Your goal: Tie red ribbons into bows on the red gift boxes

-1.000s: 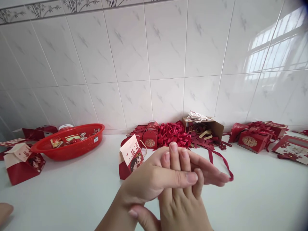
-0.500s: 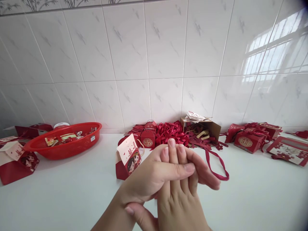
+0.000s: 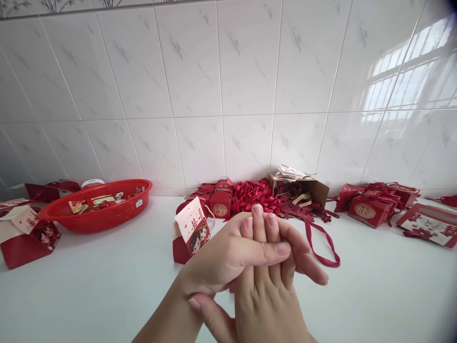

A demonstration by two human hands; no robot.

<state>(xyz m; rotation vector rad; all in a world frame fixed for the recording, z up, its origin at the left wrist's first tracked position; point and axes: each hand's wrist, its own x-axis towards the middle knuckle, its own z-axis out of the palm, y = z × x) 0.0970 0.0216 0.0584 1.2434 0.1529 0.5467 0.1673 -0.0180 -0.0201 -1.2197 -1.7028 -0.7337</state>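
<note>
My left hand [image 3: 228, 255] is wrapped across my right hand [image 3: 266, 295], its thumb lying over the right fingers and its own fingers passing behind them. The right fingers are straight and point up, back of the hand toward me, with the thumb against the left wrist. No object shows between the hands. Just beyond the left hand stands a small red and cream gift box [image 3: 191, 231] with a cartoon couple and a cord handle. To the right of the fingers a loop of dark red ribbon [image 3: 330, 247] lies on the white table [image 3: 357, 305]. A bit of something red peeks out beneath the hands.
A red plastic basin [image 3: 103, 221] with wrapped sweets stands left, beside another gift box [image 3: 26, 243]. Along the tiled wall are a heap of red ribbons [image 3: 255, 195], an open cardboard box [image 3: 317, 193] with paper pieces, and several red boxes [image 3: 367, 212].
The view has shifted very slightly. My hands keep the same clasp, and the things on the table have not moved.
</note>
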